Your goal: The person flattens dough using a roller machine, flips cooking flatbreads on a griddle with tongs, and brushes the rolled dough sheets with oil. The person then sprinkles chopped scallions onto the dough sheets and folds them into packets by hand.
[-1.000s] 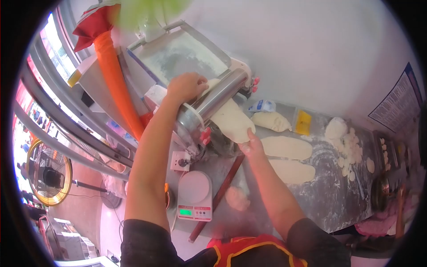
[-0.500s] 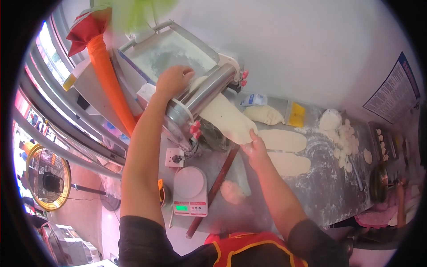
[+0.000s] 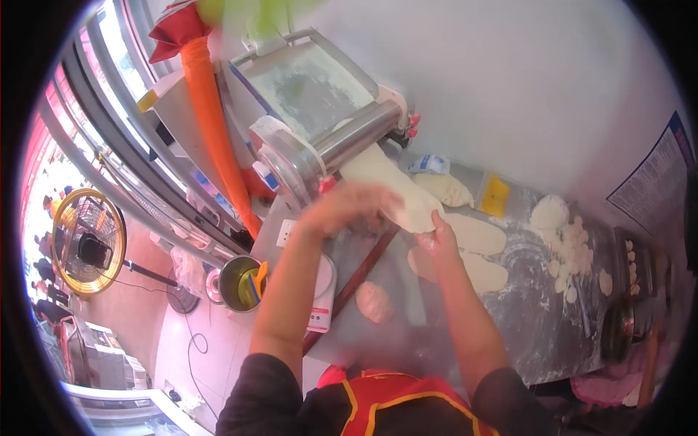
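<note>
A long flat sheet of dough hangs out of the steel roller of the dough sheeter. Its lower end is pinched in my right hand, thumb on top. My left hand, blurred by motion, is beside the sheet's left edge, below the roller, with its fingers stretched towards the dough. Whether they touch it I cannot tell. Two rolled dough sheets lie on the floury table to the right of my right hand. The sheeter's floured feed tray slopes up behind the roller.
A dough lump lies near a wooden rolling pin. My left forearm partly covers a white scale. Further right are a yellow scraper and many small dough pieces. A metal pot stands left; a fan stands beyond.
My left hand has left the feed side above the roller and come down in front, beside the dough sheet. More dough has come out; my right hand still holds its end. The view has shifted.
</note>
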Action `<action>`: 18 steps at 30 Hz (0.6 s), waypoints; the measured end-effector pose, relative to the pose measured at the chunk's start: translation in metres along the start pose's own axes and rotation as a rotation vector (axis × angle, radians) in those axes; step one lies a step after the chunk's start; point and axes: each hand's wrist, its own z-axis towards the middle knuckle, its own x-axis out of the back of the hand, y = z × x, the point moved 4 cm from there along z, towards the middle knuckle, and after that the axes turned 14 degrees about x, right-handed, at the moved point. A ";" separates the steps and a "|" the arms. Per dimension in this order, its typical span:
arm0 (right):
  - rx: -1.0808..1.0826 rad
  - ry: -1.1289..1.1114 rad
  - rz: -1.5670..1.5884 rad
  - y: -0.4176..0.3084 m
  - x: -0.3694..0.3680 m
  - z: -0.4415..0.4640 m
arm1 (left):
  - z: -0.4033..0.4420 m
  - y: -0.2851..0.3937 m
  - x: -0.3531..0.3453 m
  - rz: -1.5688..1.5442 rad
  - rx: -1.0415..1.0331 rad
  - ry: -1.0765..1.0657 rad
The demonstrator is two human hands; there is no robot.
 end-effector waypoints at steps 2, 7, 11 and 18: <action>0.010 0.056 -0.065 -0.009 -0.015 -0.008 | 0.022 -0.073 -0.014 -0.026 0.235 -0.183; 0.007 0.070 0.023 -0.021 -0.014 -0.022 | 0.088 -0.186 0.019 0.495 -0.482 0.341; -0.012 -0.006 0.030 -0.029 -0.012 -0.027 | 0.115 -0.147 0.042 0.041 -0.522 0.592; -0.069 -0.149 -0.086 -0.030 0.006 -0.038 | 0.118 -0.100 0.056 1.257 -0.284 1.011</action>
